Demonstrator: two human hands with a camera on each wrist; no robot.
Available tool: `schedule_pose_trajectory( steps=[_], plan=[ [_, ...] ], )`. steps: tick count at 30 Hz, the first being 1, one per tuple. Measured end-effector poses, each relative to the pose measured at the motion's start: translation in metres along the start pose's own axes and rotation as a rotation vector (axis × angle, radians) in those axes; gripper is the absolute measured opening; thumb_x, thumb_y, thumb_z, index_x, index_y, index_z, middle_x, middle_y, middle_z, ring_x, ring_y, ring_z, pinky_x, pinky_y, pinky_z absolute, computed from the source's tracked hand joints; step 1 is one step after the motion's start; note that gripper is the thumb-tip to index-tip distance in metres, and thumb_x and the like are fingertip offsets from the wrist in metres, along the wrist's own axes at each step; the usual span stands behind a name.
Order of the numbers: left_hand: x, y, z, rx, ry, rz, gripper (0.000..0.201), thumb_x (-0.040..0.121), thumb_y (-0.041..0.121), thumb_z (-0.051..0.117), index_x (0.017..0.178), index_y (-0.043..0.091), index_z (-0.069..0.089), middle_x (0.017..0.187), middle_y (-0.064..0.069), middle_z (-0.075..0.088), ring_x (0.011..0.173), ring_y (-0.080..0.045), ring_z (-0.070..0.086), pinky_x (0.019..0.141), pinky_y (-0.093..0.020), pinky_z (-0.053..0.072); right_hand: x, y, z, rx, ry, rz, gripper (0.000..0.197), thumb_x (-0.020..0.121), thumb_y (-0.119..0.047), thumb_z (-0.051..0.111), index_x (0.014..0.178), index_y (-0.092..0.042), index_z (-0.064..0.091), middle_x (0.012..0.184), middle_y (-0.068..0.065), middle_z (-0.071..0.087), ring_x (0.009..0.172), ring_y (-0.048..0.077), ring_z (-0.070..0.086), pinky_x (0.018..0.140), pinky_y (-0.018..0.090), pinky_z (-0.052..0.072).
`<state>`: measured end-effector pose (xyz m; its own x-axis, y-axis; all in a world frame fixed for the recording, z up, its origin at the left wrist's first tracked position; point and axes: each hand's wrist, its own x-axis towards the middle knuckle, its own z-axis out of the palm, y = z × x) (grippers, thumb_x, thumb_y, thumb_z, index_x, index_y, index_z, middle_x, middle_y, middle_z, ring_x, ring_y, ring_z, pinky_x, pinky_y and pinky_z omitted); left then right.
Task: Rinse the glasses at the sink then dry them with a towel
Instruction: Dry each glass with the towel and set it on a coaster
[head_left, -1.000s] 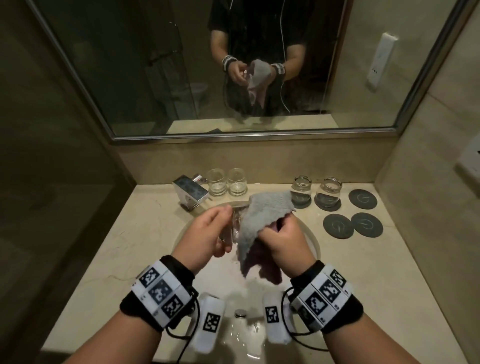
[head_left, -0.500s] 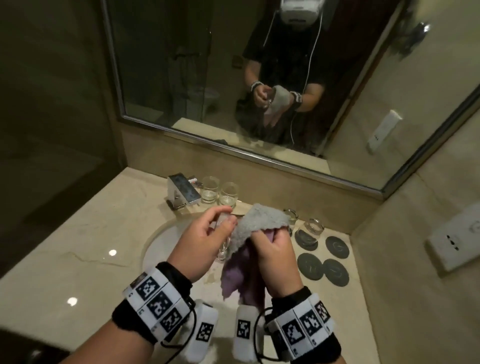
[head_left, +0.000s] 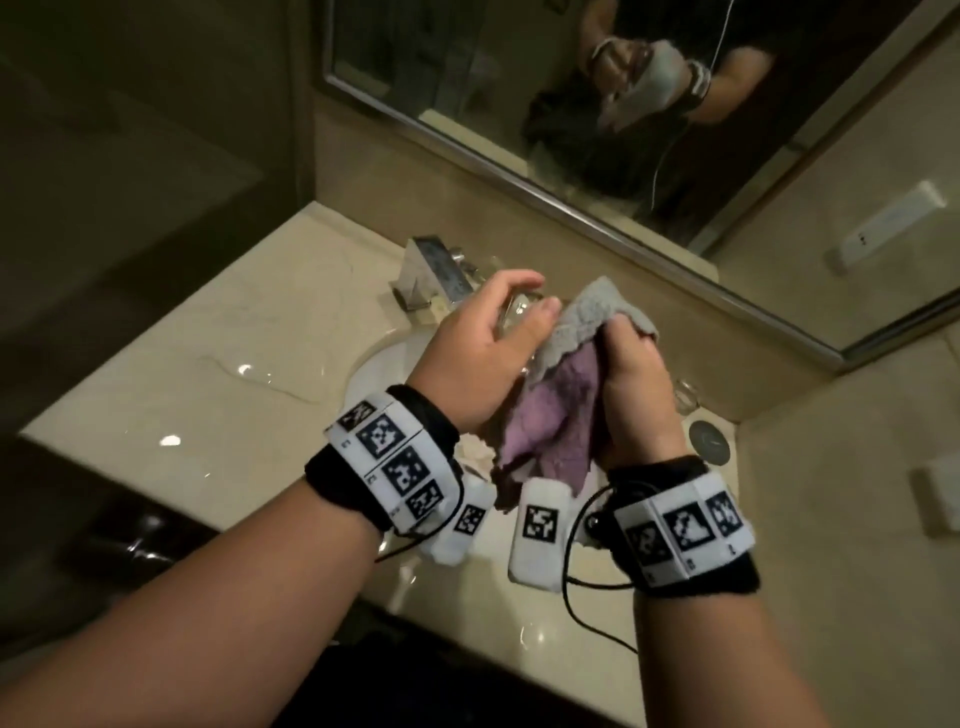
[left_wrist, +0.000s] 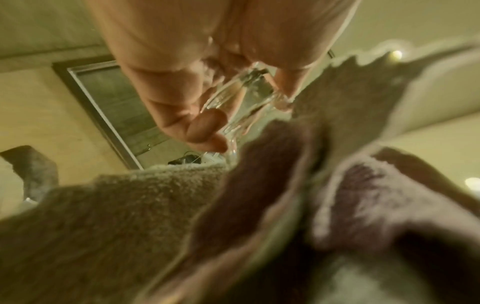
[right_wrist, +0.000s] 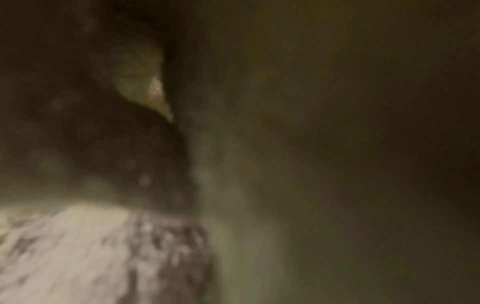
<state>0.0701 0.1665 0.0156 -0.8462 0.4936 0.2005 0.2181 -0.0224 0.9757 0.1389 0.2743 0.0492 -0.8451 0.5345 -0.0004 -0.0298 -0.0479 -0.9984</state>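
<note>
In the head view my left hand grips a clear glass above the sink, thumb and fingers curled round it. My right hand clutches a grey and purple towel and presses its grey part against the glass; the rest hangs down. The left wrist view shows the glass between my fingers, with the towel bunched at its mouth. The right wrist view is dark and blurred, showing only towel fabric.
A square chrome faucet stands behind the sink on the beige counter. Another glass and a dark round coaster lie to the right by the wall. A mirror runs along the back; the counter's front edge is near my forearms.
The head view has swung and tilted, so the counter now runs at a slant. My hands stay together over the sink, still holding the glass and the towel.
</note>
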Motion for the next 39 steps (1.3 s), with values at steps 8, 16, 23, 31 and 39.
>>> schedule_pose_trajectory(
  steps=[8, 16, 23, 31, 39],
  plan=[
    [0.005, -0.007, -0.019, -0.123, 0.040, -0.233, 0.045, 0.083, 0.063, 0.044, 0.095, 0.023, 0.063, 0.093, 0.003, 0.068, 0.090, -0.016, 0.063, 0.084, -0.048, 0.051, -0.003, 0.019, 0.027, -0.154, 0.066, -0.103, 0.010, 0.076, -0.019, 0.059, 0.080, -0.022, 0.067, 0.079, -0.010, 0.069, 0.080, 0.006, 0.065, 0.073, 0.024, 0.050],
    [0.009, -0.018, -0.021, -0.188, -0.059, -0.446, 0.101, 0.065, 0.094, 0.036, 0.123, 0.015, 0.062, 0.128, -0.015, 0.062, 0.120, -0.040, 0.056, 0.105, -0.067, 0.035, 0.003, 0.027, 0.027, -0.086, 0.176, -0.014, 0.009, 0.072, -0.026, 0.062, 0.076, -0.018, 0.064, 0.079, 0.002, 0.067, 0.079, 0.019, 0.063, 0.075, 0.039, 0.052],
    [0.013, -0.019, -0.028, 0.041, -0.080, -0.159, 0.028, 0.097, 0.045, 0.045, 0.101, 0.020, 0.057, 0.094, 0.006, 0.065, 0.094, -0.012, 0.061, 0.091, -0.038, 0.049, 0.011, 0.032, 0.033, 0.155, 0.125, 0.138, 0.017, 0.079, -0.028, 0.057, 0.080, -0.012, 0.065, 0.082, 0.008, 0.066, 0.081, 0.022, 0.062, 0.076, 0.037, 0.049],
    [0.024, -0.027, -0.041, 0.134, -0.111, -0.153, 0.048, 0.096, 0.054, 0.042, 0.094, 0.010, 0.063, 0.086, -0.006, 0.067, 0.082, -0.022, 0.062, 0.078, -0.039, 0.051, 0.010, 0.044, 0.047, 0.114, 0.154, 0.088, 0.017, 0.081, -0.027, 0.054, 0.073, -0.016, 0.063, 0.074, 0.002, 0.067, 0.073, 0.017, 0.065, 0.070, 0.035, 0.055],
    [0.035, -0.038, -0.045, 0.058, -0.278, -0.416, 0.071, 0.090, 0.073, 0.027, 0.097, 0.014, 0.064, 0.080, -0.006, 0.065, 0.071, -0.027, 0.062, 0.064, -0.040, 0.053, 0.009, 0.040, 0.042, -0.194, 0.214, -0.039, 0.007, 0.073, -0.027, 0.056, 0.073, -0.020, 0.057, 0.069, -0.013, 0.063, 0.068, 0.003, 0.061, 0.068, 0.023, 0.049]
  ],
)
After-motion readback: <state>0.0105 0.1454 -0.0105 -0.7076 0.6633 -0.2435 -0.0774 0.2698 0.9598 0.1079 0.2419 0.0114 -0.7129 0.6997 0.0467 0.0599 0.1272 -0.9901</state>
